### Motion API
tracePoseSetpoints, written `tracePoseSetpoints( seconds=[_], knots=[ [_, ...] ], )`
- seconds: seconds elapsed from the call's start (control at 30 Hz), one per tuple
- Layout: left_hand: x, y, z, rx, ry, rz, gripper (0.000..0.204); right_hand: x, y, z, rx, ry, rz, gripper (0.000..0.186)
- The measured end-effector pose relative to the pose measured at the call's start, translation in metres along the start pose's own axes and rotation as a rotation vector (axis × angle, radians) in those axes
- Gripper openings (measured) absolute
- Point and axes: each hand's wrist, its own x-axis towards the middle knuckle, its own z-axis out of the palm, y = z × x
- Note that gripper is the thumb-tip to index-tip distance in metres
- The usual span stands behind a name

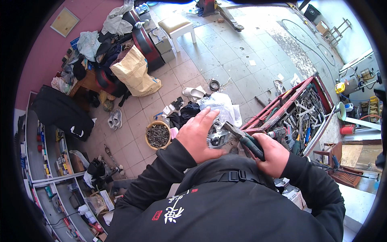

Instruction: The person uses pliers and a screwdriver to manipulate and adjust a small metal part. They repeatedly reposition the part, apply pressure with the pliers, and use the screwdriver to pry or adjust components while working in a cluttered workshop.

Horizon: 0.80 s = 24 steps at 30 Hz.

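Note:
In front of my dark trousers, my left hand (198, 136) reaches over a shiny metal part (216, 138), fingers stretched and slightly curved, thumb apart; whether it touches the part is unclear. My right hand (271, 156) is closed round the dark green handles of pliers (250, 145), whose metal jaws point toward the part and my left fingertips. Behind the part lie a white plastic sheet (223, 105) and black cloth (189, 113). A round basket (148, 142) full of small dark hardware sits left of my left hand.
A red-framed tray (319, 80) of wrenches and tools stands at right, with a wooden chair (346, 173) below. Grey shelving (52, 177) lines the left. Shoes (115, 119), a paper sack (133, 74) and a white stool (177, 28) stand on the tiled floor (254, 48).

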Motion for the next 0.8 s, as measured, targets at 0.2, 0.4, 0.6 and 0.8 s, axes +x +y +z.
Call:
tracePoseSetpoints(
  seconds=[0.2, 0.4, 0.6, 0.8],
  knots=[
    [-0.012, -0.058, 0.028, -0.991, -0.106, -0.442, 0.122, -0.011, 0.031, 0.008, 0.117, 0.097, 0.03, 0.065],
    [-0.023, -0.144, 0.126, -0.912, -0.076, -0.783, 0.065, -0.041, 0.076, 0.013, 0.002, 0.205, 0.495, 0.062],
    [-0.096, -0.251, 0.184, -0.866, -0.204, -0.979, 0.055, -0.144, 0.085, -0.035, 0.007, 1.005, 0.373, 0.064],
    [-0.123, -0.321, 0.197, -0.575, -0.42, -1.051, 0.054, -0.222, 0.168, 0.075, 0.46, 1.215, 0.919, 0.048]
  ],
)
